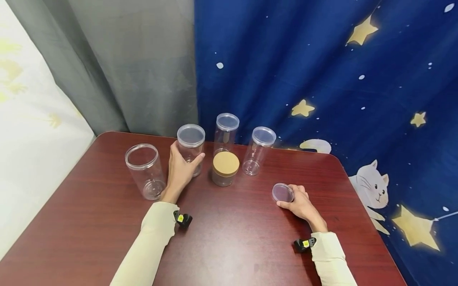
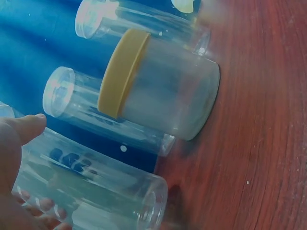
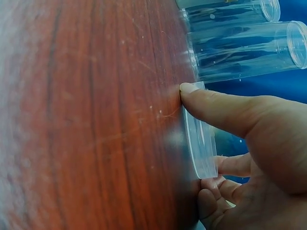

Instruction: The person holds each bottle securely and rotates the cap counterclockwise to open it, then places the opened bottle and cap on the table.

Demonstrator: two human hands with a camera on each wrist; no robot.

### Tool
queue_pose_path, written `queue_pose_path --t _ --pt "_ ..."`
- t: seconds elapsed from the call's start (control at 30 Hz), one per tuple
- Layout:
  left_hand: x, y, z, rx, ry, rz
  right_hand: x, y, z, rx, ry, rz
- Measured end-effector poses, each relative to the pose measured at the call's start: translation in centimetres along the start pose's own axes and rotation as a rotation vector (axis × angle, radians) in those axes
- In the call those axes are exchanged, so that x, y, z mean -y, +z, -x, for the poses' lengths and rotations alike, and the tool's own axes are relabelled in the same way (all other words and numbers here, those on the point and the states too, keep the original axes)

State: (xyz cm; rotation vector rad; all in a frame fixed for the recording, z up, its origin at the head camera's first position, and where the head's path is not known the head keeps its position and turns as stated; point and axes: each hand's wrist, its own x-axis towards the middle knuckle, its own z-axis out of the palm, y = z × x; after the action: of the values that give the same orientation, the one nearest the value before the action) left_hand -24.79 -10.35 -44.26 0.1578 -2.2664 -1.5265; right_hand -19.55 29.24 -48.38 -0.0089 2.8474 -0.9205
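The open-topped jar (image 1: 146, 174) stands left of the yellow-lidded jar (image 1: 225, 169); nearer that landmark, the left hand (image 1: 179, 170) curls round a capped jar (image 1: 190, 149), its fingertips (image 2: 46, 205) showing through the wall only in the left wrist view. Right of the yellow-lidded jar, the right hand (image 1: 300, 203) pinches a clear lid (image 1: 282, 193).

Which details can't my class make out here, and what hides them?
Head view: lower part of the rear jar, partly behind the tan-lidded jar.
Left wrist view: top of the gripped jar, mostly behind the left hand or past the left edge.
Right wrist view: the topmost jar, cut by the top edge.
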Motion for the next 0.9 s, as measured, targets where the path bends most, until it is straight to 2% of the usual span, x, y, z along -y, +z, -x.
queue_pose_path --t 0.3,0.57,0.9 --pt "-0.6 -0.9 1.3 0.021 0.005 -0.017 0.0 -0.1 0.1 0.018 0.023 -0.001" --pt "-0.9 -1.8 2.6 0.04 0.02 0.005 0.3 -0.2 0.2 0.022 0.018 0.009" --pt "-1.7 -2.5 3.5 0.091 0.111 0.031 0.3 -0.1 0.1 0.017 0.02 0.023"
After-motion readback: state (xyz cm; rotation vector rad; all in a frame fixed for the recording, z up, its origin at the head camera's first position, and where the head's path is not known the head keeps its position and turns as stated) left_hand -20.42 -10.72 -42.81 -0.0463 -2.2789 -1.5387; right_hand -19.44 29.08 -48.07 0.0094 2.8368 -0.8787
